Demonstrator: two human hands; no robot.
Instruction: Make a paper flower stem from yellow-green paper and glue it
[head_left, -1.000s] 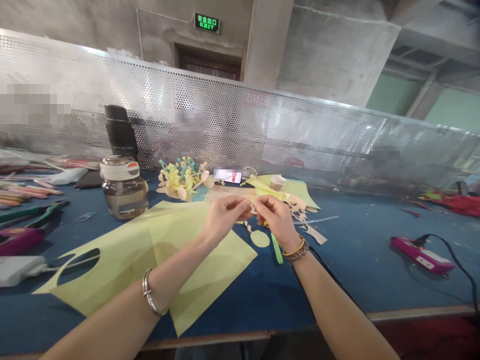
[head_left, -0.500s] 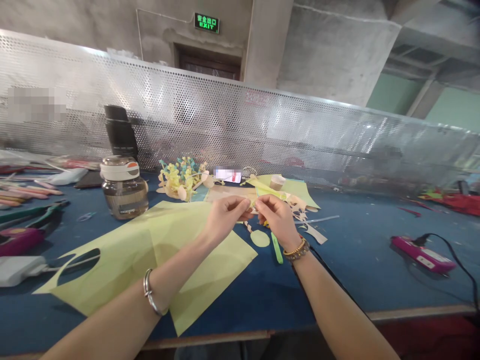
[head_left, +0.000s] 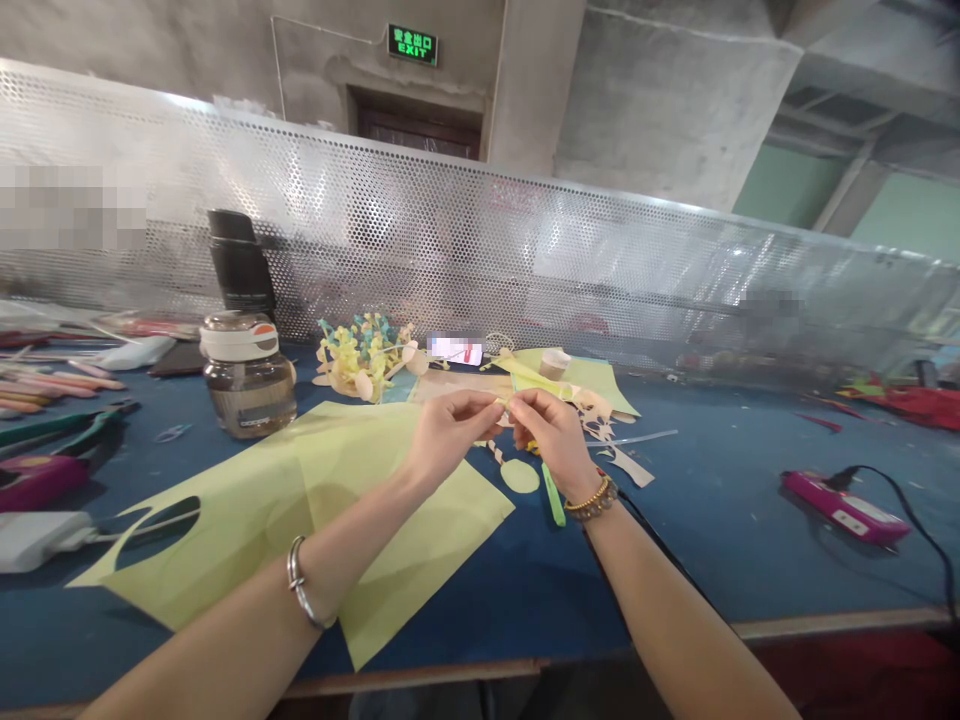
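Observation:
My left hand [head_left: 454, 430] and my right hand [head_left: 553, 438] meet over the middle of the table, thumbs and forefingers pinched together. Whatever sits between the fingertips is tiny and pale, too small to make out. Just below them lies a round yellow paper piece [head_left: 520, 476], a curled pale strip at its upper left. A bright green slim tool [head_left: 553, 497], perhaps a cutter, rests beside my right wrist. Under my left forearm spreads a large creased yellow-green paper sheet [head_left: 420, 540] with a round hole cut near its left end. Cream paper scraps [head_left: 596, 412] with cutouts lie behind my right hand.
Yellow and teal paper flowers [head_left: 360, 365] stand behind the sheet, near a lit phone [head_left: 459, 350] and small cup [head_left: 555, 362]. At left are a drink bottle [head_left: 247, 385], black flask [head_left: 241, 265] and green-handled pliers [head_left: 82, 440]. A purple power strip [head_left: 844, 508] lies right.
My fingertips have shifted very slightly, still pinched close together. Everything on the table stays where it was.

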